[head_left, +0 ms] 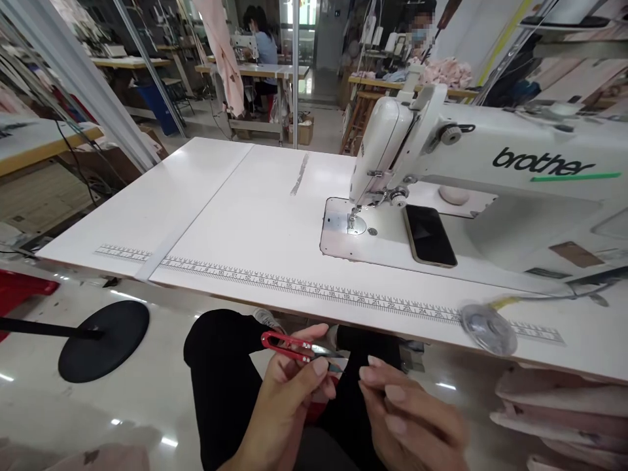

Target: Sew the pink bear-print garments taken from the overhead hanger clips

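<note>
Red-handled thread snips [289, 345] are gripped between the thumb and fingers of my left hand [289, 386], over my lap in front of the table edge. The metal blades point right, toward my right hand [412, 412]. That hand is curled, with thumb and fingertips drawn together just beyond the blade tips; whatever they pinch, if anything, is too small to make out. Above the hands, the white sewing table [235, 216] carries a printed ruler strip [289, 286]. A white sewing machine [471, 150] stands on its right side.
A dark phone [430, 235] lies beside the needle plate [338, 226]. At the table's front right sits a clear round dish [489, 329]. Pink fabric [564, 409] hangs below the right edge. A black round base [104, 341] stands on the floor at left. Other people work at the back.
</note>
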`<action>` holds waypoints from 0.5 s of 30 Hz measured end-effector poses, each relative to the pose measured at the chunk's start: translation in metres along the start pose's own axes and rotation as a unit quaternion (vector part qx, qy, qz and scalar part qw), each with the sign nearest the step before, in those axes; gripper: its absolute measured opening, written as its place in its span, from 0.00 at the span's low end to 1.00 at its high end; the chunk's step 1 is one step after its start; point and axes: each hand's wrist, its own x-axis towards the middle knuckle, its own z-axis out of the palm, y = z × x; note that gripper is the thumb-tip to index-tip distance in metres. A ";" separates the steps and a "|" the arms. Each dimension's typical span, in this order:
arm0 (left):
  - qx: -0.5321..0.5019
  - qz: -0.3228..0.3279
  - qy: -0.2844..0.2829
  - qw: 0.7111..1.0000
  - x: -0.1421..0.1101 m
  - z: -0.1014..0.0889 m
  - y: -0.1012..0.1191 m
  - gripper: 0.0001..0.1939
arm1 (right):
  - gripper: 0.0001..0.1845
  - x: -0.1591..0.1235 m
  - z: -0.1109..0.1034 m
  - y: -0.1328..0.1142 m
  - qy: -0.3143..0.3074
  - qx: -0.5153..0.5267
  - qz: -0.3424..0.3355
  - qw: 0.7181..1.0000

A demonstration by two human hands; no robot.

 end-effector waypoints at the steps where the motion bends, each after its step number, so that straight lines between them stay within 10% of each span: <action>1: -0.002 -0.002 0.003 1.000 -0.001 0.000 0.000 0.22 | 0.19 -0.003 0.000 0.000 0.010 -0.008 -0.016 1.000; 10: 0.001 -0.024 -0.006 1.000 -0.004 0.000 -0.001 0.20 | 0.17 0.013 -0.012 -0.014 -0.148 -0.127 -0.115 0.974; 15: 0.003 -0.021 -0.004 1.000 -0.003 -0.001 -0.001 0.20 | 0.13 0.031 -0.011 -0.020 -0.137 -0.131 -0.123 0.974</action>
